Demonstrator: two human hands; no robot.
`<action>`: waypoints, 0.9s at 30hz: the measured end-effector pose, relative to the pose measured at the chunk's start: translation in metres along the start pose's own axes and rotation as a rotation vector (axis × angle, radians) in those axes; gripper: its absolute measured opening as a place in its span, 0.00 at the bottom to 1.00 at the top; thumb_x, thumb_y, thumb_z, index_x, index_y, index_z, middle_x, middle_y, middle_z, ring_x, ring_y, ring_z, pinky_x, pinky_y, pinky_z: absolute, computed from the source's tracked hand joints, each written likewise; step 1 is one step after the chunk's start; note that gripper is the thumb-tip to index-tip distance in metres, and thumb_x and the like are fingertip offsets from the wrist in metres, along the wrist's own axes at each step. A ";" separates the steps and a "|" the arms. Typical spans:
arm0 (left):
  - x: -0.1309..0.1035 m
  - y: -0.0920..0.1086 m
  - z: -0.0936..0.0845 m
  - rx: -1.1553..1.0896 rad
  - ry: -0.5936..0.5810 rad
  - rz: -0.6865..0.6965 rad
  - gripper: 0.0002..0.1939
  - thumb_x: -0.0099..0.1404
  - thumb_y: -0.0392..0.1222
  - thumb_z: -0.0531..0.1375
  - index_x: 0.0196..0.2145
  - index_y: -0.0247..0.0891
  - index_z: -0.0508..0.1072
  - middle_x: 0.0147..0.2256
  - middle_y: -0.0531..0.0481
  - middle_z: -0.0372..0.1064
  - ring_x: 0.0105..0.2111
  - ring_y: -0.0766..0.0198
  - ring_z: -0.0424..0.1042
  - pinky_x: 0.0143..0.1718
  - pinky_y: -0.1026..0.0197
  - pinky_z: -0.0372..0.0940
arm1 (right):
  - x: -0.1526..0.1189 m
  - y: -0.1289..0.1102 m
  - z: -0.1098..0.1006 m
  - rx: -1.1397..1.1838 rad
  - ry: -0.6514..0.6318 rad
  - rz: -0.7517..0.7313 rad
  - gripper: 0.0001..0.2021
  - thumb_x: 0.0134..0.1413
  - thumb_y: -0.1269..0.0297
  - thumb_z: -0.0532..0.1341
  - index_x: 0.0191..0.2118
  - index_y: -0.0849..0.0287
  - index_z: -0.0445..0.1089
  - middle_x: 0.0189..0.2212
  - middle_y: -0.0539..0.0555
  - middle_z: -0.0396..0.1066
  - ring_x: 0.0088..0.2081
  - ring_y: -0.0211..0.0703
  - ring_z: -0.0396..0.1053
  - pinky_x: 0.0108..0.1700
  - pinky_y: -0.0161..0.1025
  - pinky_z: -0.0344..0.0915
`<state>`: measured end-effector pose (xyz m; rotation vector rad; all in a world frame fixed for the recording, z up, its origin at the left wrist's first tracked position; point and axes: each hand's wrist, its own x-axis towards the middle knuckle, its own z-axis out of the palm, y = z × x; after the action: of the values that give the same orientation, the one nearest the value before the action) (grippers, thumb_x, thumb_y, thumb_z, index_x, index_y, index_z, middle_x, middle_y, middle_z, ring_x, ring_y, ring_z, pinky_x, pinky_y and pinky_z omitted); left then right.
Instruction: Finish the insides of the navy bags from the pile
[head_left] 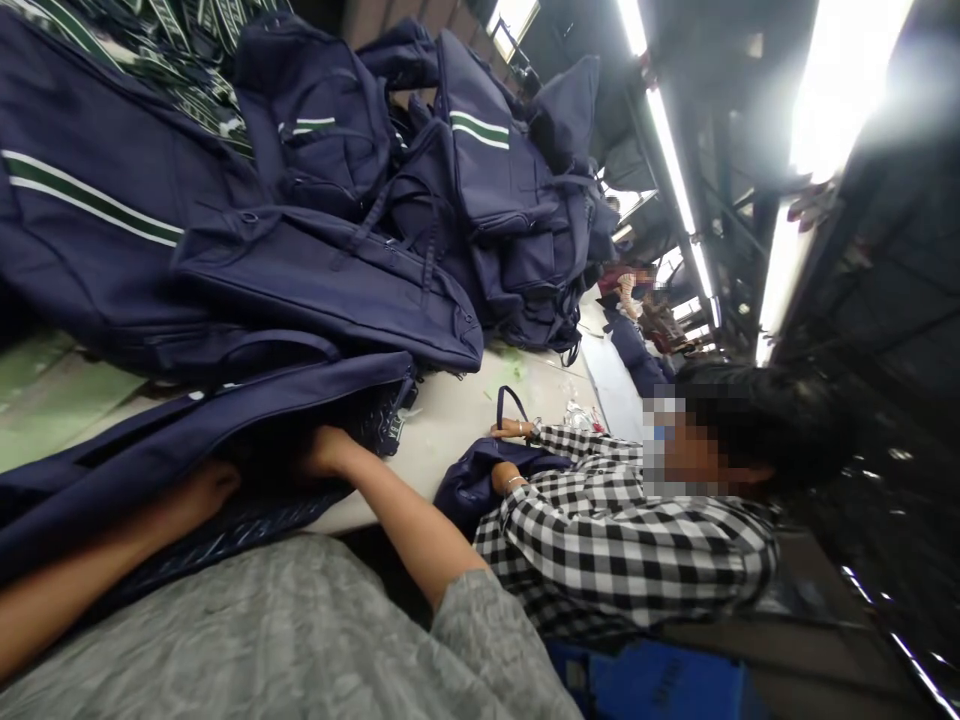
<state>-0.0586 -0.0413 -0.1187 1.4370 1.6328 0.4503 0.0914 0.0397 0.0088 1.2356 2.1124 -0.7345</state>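
A navy bag (292,393) lies open in front of me, with a dark interior and a patterned lining (247,530) along its lower edge. My left hand (214,487) reaches into the opening, its fingers curled; what they hold, if anything, is lost in shadow. Further right, my right hand (328,452) is also inside, near the lining at the bag's right end. Its fingers disappear into the dark, so their grip does not show.
Navy bags (330,270) with green and white stripes are piled along the pale table (465,400). Close on my right, a co-worker in a checked shirt (600,520) handles another navy bag (469,480). A blue crate (660,680) stands below.
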 end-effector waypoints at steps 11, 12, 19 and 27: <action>0.009 -0.011 0.008 -0.005 -0.023 -0.021 0.13 0.50 0.43 0.46 0.18 0.39 0.67 0.24 0.44 0.71 0.30 0.55 0.70 0.36 0.59 0.62 | -0.011 -0.005 0.002 0.045 -0.051 -0.019 0.18 0.56 0.64 0.61 0.51 0.66 0.73 0.46 0.59 0.75 0.46 0.45 0.72 0.41 0.31 0.67; 0.010 -0.014 0.009 -0.015 -0.013 -0.015 0.13 0.50 0.44 0.46 0.18 0.39 0.67 0.24 0.43 0.71 0.30 0.54 0.70 0.36 0.59 0.62 | -0.012 -0.005 0.001 0.043 -0.054 -0.024 0.18 0.56 0.64 0.61 0.51 0.66 0.73 0.46 0.59 0.75 0.45 0.45 0.72 0.41 0.31 0.67; 0.017 -0.029 0.012 -0.054 0.028 -0.010 0.12 0.48 0.47 0.47 0.17 0.40 0.65 0.23 0.45 0.68 0.29 0.54 0.68 0.37 0.57 0.63 | -0.011 -0.006 0.005 0.003 -0.019 -0.081 0.17 0.54 0.63 0.65 0.49 0.62 0.75 0.45 0.55 0.76 0.46 0.44 0.72 0.41 0.28 0.66; 0.019 -0.028 0.012 -0.110 0.001 -0.023 0.17 0.42 0.55 0.47 0.18 0.41 0.68 0.25 0.43 0.72 0.33 0.50 0.70 0.39 0.55 0.64 | -0.001 -0.003 0.021 -0.010 0.097 -0.127 0.12 0.54 0.64 0.65 0.44 0.59 0.78 0.43 0.54 0.77 0.45 0.47 0.74 0.41 0.31 0.69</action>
<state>-0.0645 -0.0343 -0.1530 1.3352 1.5986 0.5197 0.0931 0.0230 -0.0040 1.1614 2.2873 -0.7305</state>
